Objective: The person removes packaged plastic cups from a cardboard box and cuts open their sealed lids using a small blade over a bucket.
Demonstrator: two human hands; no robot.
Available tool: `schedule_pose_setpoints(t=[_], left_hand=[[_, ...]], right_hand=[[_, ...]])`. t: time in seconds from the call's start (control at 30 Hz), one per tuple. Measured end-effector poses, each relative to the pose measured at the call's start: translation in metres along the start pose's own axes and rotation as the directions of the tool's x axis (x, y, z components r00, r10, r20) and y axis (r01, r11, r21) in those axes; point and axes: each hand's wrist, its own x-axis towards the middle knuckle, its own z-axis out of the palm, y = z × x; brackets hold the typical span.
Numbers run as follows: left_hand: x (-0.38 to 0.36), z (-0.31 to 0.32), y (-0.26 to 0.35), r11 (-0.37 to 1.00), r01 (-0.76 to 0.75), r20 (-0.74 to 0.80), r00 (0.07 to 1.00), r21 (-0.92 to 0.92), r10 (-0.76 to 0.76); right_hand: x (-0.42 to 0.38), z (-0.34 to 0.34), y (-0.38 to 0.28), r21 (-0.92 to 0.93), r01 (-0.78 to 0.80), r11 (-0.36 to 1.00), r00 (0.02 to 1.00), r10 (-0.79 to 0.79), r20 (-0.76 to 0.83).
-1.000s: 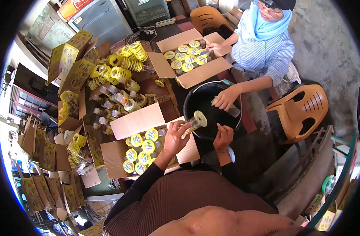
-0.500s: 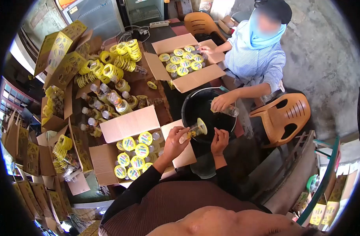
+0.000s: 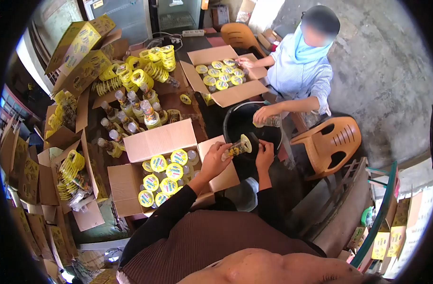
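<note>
My left hand (image 3: 215,162) is wrapped around a clear bottle (image 3: 235,150) with a yellow label, tilted so its yellow-rimmed end points up and right. Just right of it, my right hand (image 3: 264,155) has its fingers pressed together near that end; anything between them is too dark to make out. Both hands are at the near rim of a black bucket (image 3: 229,124). Left of them stands an open carton (image 3: 160,144) of bottles with round yellow lemon labels (image 3: 169,186).
Across the bucket a person (image 3: 299,71) holds another bottle (image 3: 272,121) over it, beside a second carton (image 3: 204,56). Standing bottles (image 3: 150,113) and stacked yellow label collars (image 3: 162,59) cover the left table. An orange chair (image 3: 337,146) stands right.
My left hand and its bottle have shifted slightly right and come closer to my right hand. My right hand has risen a little. The whole view has also shifted slightly.
</note>
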Motion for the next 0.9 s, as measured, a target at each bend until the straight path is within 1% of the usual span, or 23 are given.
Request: schedule_pose_setpoints(t=[0.03,0.07,0.1,0.13,0.2,0.23,0.3,0.37,0.43,0.5,0.53,0.57,0.6,0.63,0.67,0.7,0.73,0.77,0.8,0.83,0.9], left_hand=[[-0.001,-0.004,-0.002,0.999,0.003,-0.045,0.999,-0.037,-0.005],[-0.003,-0.008,-0.004,0.997,0.008,-0.088,0.996,-0.076,-0.015],[-0.004,-0.011,-0.008,0.997,0.0,-0.102,0.995,-0.076,-0.007],[-0.004,-0.017,-0.015,0.992,0.043,-0.131,0.99,-0.123,-0.059],[0.0,-0.026,-0.032,0.976,0.114,-0.197,0.969,-0.188,-0.151],[0.005,-0.035,-0.04,0.986,0.086,-0.244,0.962,-0.146,-0.12],[0.015,-0.053,-0.055,0.945,0.232,-0.197,0.94,-0.232,-0.279],[0.029,-0.068,-0.077,0.941,0.187,-0.28,0.922,-0.281,-0.267],[0.044,-0.081,-0.107,0.961,0.168,-0.36,0.902,-0.22,-0.24],[0.062,-0.1,-0.123,0.99,0.125,-0.432,0.898,0.064,-0.086],[0.07,-0.106,-0.139,0.981,0.19,-0.366,0.91,-0.047,-0.194],[0.074,-0.109,-0.15,0.981,0.188,-0.364,0.911,-0.047,-0.193],[0.076,-0.11,-0.16,0.975,0.174,-0.39,0.915,0.139,-0.108],[0.077,-0.111,-0.167,0.933,0.159,-0.399,0.917,0.321,-0.019],[0.076,-0.11,-0.173,0.952,0.191,-0.42,0.904,0.238,-0.076],[0.071,-0.111,-0.171,0.95,0.196,-0.416,0.906,0.243,-0.08],[0.063,-0.113,-0.166,0.942,0.208,-0.451,0.89,0.263,-0.071],[0.053,-0.114,-0.161,0.932,0.224,-0.481,0.875,0.284,-0.064],[0.039,-0.115,-0.154,0.928,0.221,-0.488,0.871,0.299,-0.05],[0.024,-0.117,-0.147,0.922,0.239,-0.475,0.877,0.306,-0.07],[-0.01,-0.116,-0.137,0.933,0.299,-0.433,0.881,0.198,-0.191]], right_hand=[[-0.001,0.002,-0.002,0.006,0.017,1.0,1.0,-0.017,-0.008],[-0.002,0.002,-0.003,-0.112,0.047,0.993,0.999,-0.048,-0.007],[-0.003,0.002,-0.004,-0.229,0.074,0.971,0.997,-0.077,-0.004],[-0.002,0.003,-0.001,-0.224,0.085,0.971,0.996,-0.09,-0.012],[0.001,0.009,0.003,-0.193,0.073,0.978,0.99,-0.095,-0.107],[0.001,0.009,0.003,-0.186,0.061,0.981,0.989,-0.084,-0.12],[0.0,0.008,0.006,-0.188,0.096,0.977,0.987,-0.117,-0.105],[-0.003,0.008,0.005,-0.193,0.071,0.979,0.989,-0.094,-0.114],[-0.002,0.007,0.004,-0.197,0.057,0.979,0.989,-0.082,-0.122],[-0.001,0.006,0.003,-0.194,0.074,0.978,0.989,-0.096,-0.11],[0.0,0.006,0.001,-0.195,0.072,0.978,0.989,-0.095,-0.113],[-0.001,0.005,0.0,-0.193,0.071,0.979,0.989,-0.094,-0.112],[-0.001,0.004,0.0,-0.192,0.069,0.979,0.99,-0.091,-0.11],[-0.001,0.003,0.0,-0.193,0.066,0.979,0.99,-0.088,-0.111],[-0.001,0.003,0.001,-0.192,0.063,0.979,0.99,-0.086,-0.114],[-0.001,0.005,0.001,-0.188,0.059,0.98,0.99,-0.082,-0.115],[-0.001,0.006,0.002,-0.185,0.051,0.981,0.992,-0.071,-0.105],[0.0,0.007,0.004,-0.185,0.079,0.98,0.986,-0.104,-0.13],[0.0,0.008,0.006,-0.186,0.105,0.977,0.979,-0.134,-0.152],[0.0,0.009,0.005,-0.186,0.09,0.978,0.985,-0.115,-0.131],[0.001,0.009,0.006,-0.181,0.112,0.977,0.977,-0.142,-0.161]])
